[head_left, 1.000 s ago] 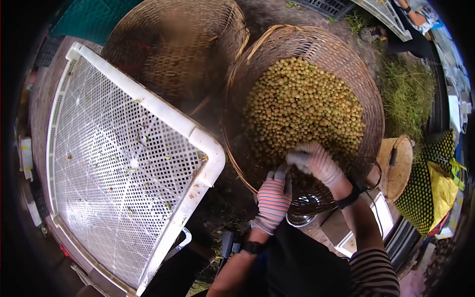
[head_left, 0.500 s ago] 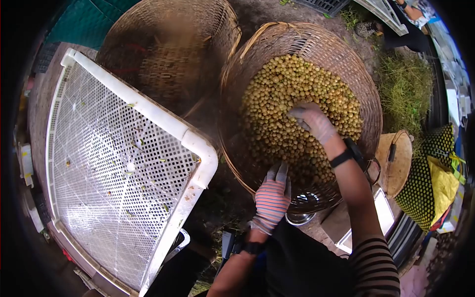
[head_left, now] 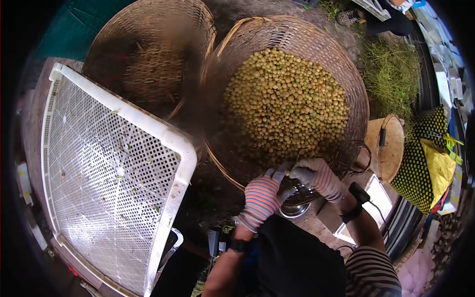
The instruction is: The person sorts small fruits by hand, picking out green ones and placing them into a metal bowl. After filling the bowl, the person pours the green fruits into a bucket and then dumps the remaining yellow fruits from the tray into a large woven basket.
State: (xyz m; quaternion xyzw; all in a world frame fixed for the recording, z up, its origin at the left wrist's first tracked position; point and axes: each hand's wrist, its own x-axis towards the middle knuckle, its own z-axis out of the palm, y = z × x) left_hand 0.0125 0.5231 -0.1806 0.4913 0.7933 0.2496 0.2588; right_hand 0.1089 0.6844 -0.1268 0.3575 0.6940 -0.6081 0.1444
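Observation:
A big woven basket (head_left: 346,64) holds a heap of small round yellow-brown fruits (head_left: 292,99). At its near rim my left hand (head_left: 262,198), in a striped glove with grey fingertips, has its fingers stretched out and the thumb apart. Close beside it is my right hand (head_left: 321,180), gloved the same way, with fingers curled together over the near edge of the heap. The fingertips of both hands nearly meet. Something small and pale shows between them, too small to name for certain.
A white perforated tray (head_left: 185,163) stands tilted at the left. Behind it is a second woven basket (head_left: 203,24), partly blurred. To the right are a tan bucket (head_left: 388,158), a dotted yellow-black bag (head_left: 413,185) and a pile of green stems (head_left: 391,79). A person's shoe (head_left: 347,18) shows at the top.
My right hand has come back from the middle of the fruit heap to the near rim, beside my left hand. The view has shifted slightly, so the baskets and tray sit further left.

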